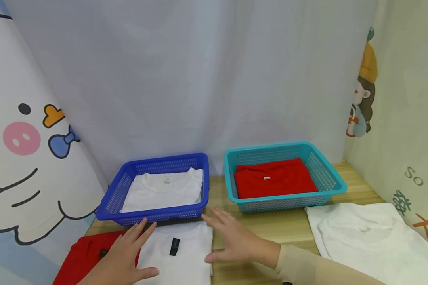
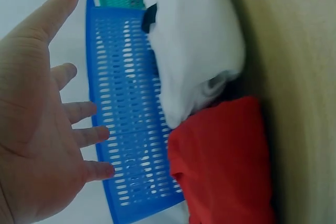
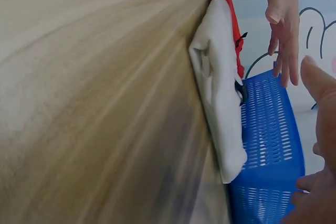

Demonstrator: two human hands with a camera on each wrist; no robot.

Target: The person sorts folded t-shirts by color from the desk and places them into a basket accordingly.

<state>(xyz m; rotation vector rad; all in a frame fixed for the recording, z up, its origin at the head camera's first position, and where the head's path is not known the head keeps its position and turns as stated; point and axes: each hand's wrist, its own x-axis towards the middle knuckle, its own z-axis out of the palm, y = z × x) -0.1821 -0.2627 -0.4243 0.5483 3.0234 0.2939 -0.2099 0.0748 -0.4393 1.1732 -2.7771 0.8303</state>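
Across the pale wood-grain tabletop (image 1: 264,225), toward the back, stands a deep-blue perforated plastic basket (image 1: 178,213). Just in front of it lies a folded white cloth shirt (image 1: 192,261), collar end pointing at the basket; its long axis cannot be told, since the head view cuts off the near end. Beside it on the left is a folded red cloth shirt (image 1: 85,253). Left hand (image 1: 123,257) and right hand (image 1: 232,239) flank the white shirt, fingers spread wide. A small black label (image 1: 174,246) sits near its collar.
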